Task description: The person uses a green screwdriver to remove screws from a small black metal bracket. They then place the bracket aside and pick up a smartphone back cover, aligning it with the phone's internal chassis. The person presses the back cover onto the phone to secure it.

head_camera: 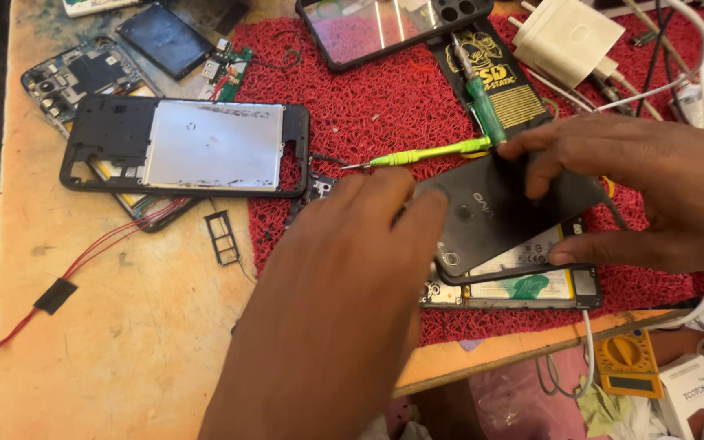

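Left hand (pixel 344 277) grip pressed on near edge of dark back cover (pixel 499 216); right hand (pixel 653 191) grip pinched on far side. Cover held tilted above opened phone (pixel 523 287) on red mat (pixel 385 114). Green screwdriver (pixel 425 152) laid just behind. Phone frame (pixel 189 147), card tray (pixel 223 238), red wires (pixel 99 253) spread on desk (pixel 124 350) at left.
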